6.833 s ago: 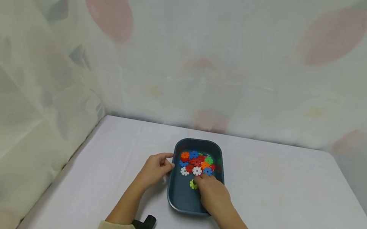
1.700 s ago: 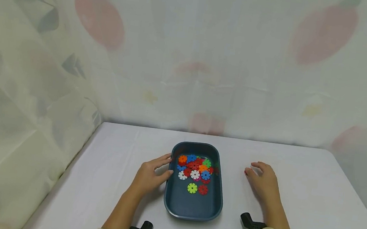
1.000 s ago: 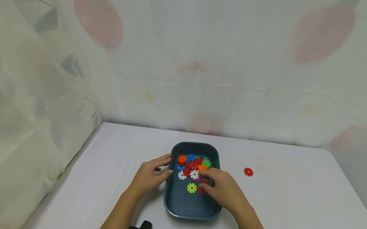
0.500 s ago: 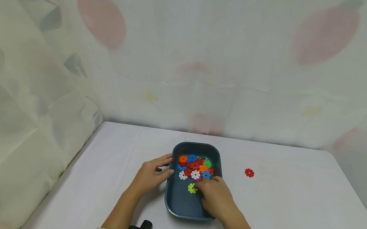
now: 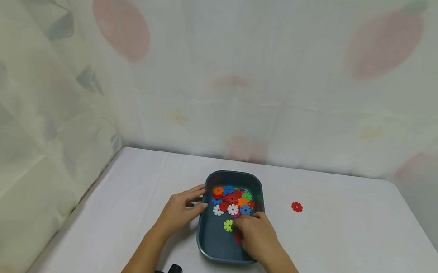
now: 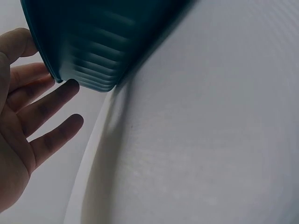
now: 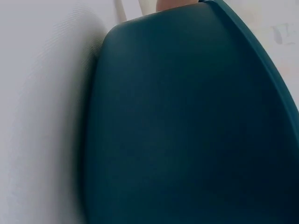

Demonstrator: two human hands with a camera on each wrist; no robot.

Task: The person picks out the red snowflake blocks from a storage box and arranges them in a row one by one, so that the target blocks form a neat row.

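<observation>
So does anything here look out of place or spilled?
One red disc lies alone on the white table, right of the blue tray that holds all the other discs. It lies flat and undamaged. Nothing else stands out.

Soft, even light fills the head view with faint shadows beside the tray [image 5: 203, 239] on the counter [image 5: 351, 262], while both wrist views are dim, close and blurred.
</observation>
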